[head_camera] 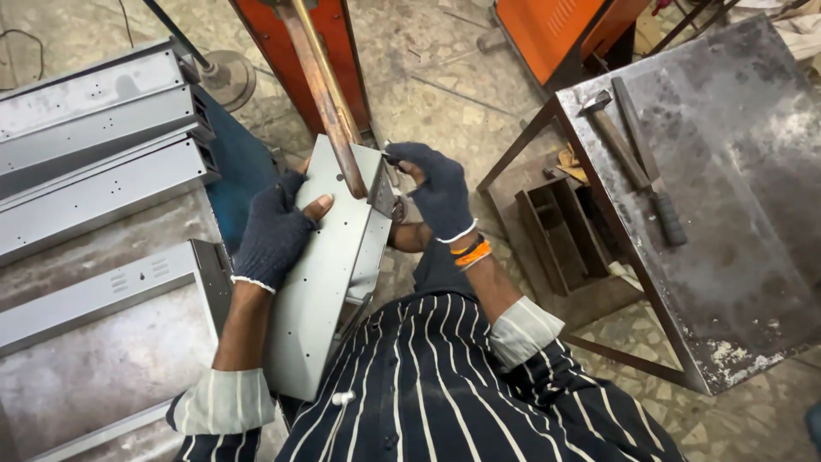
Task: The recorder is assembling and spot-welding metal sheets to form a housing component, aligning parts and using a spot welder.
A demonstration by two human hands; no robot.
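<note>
A grey sheet-metal box panel (321, 282) with small holes runs from my lap up under a copper arm (329, 111) of an orange-red machine. My left hand (275, 233), in a dark fingerless glove, lies flat on the panel's left face, thumb pointing toward the copper arm. My right hand (438, 190), in a dark glove with a white cuff and orange wrist bands, grips the panel's upper right edge beside the arm's tip.
Stacked grey metal panels (94, 154) lie on the left, one more (103, 295) nearer me. A worn steel table (727, 214) on the right carries a hammer (629, 162) and a file. An orange machine (556, 30) stands behind; a stand base (224, 75) sits on the stone floor.
</note>
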